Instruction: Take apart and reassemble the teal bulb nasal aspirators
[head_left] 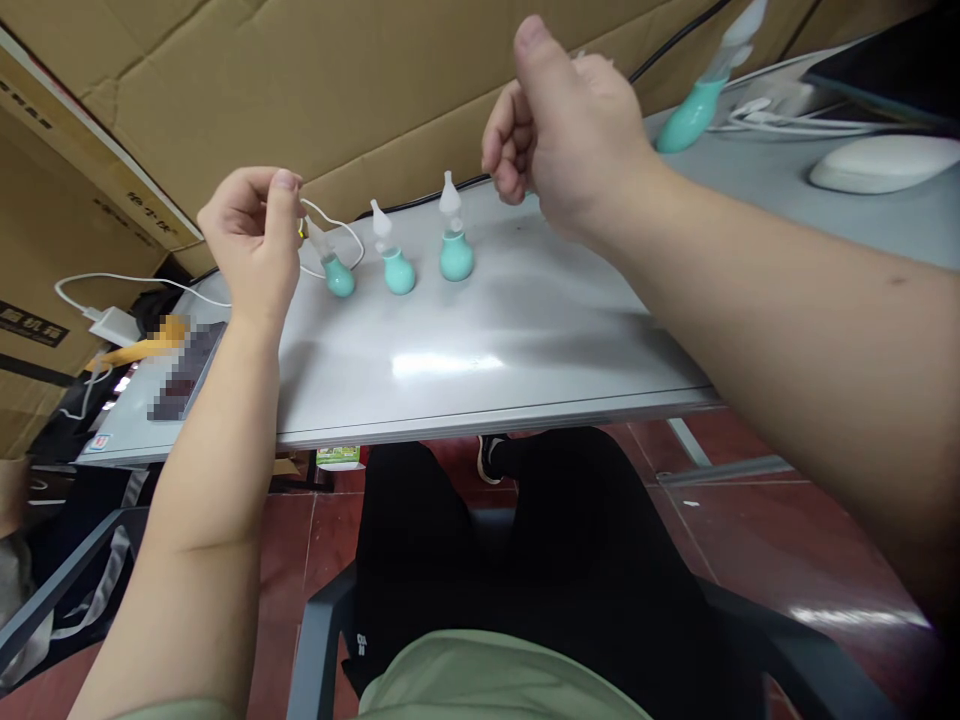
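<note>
Several teal bulb nasal aspirators with pale tips stand along the back of the table. My left hand (259, 235) is raised at the left, fingers curled and thumb against the index finger, with no object visible in it. Nearest to it is one aspirator (339, 275), its tip partly behind the hand. Two more, a middle aspirator (399, 270) and another aspirator (456, 257), stand between my hands. My right hand (574, 140) is also raised, its fingers curled and thumb up, holding nothing I can see. Behind it shows a bit of teal, mostly hidden. Farther right stands another aspirator (690, 115).
Cardboard (360, 90) walls off the back of the grey table (450, 390). A blurred-out phone (191, 375) and a white charger (116, 325) with its cable lie at the left. On the right are a white mouse (889, 163), cables and a dark device (892, 70).
</note>
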